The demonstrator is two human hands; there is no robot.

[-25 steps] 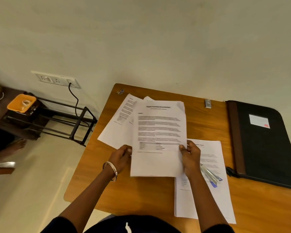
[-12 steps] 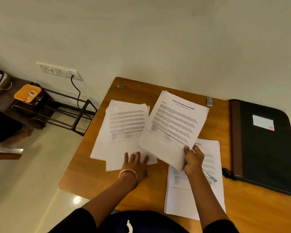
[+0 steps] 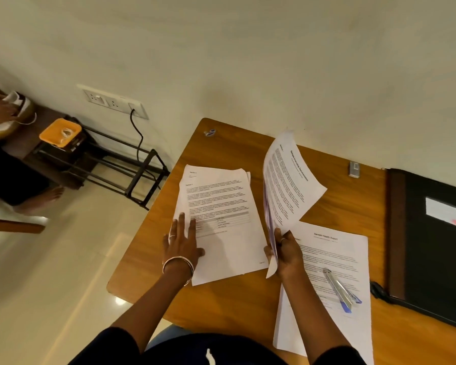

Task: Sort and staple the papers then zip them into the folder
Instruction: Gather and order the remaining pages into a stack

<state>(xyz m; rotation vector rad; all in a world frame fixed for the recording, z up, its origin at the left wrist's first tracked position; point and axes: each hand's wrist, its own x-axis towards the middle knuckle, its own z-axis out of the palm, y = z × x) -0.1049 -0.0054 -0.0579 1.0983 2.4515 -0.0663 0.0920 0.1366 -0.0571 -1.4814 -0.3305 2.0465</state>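
My right hand (image 3: 284,252) pinches the lower edge of a printed sheet (image 3: 287,180), which stands curled and tilted above the wooden table (image 3: 248,299). To its left, my left hand (image 3: 182,243) lies flat with straight fingers on a loose stack of papers (image 3: 221,219). Another printed stack (image 3: 329,262) lies to the right under my right forearm, with a silver and blue stapler (image 3: 340,289) resting on it. The black zip folder (image 3: 432,238) lies closed at the table's right side.
A small silver object (image 3: 354,169) sits near the wall at the table's back edge. A small bluish item (image 3: 209,132) lies at the back left corner. Left of the table stand a black metal rack (image 3: 132,167) and an orange box (image 3: 59,132). Another person's foot (image 3: 42,198) is on the floor.
My right hand has swung the held sheet to the right and tipped it more upright, so it curls. My left hand has slid left along the flat stack.
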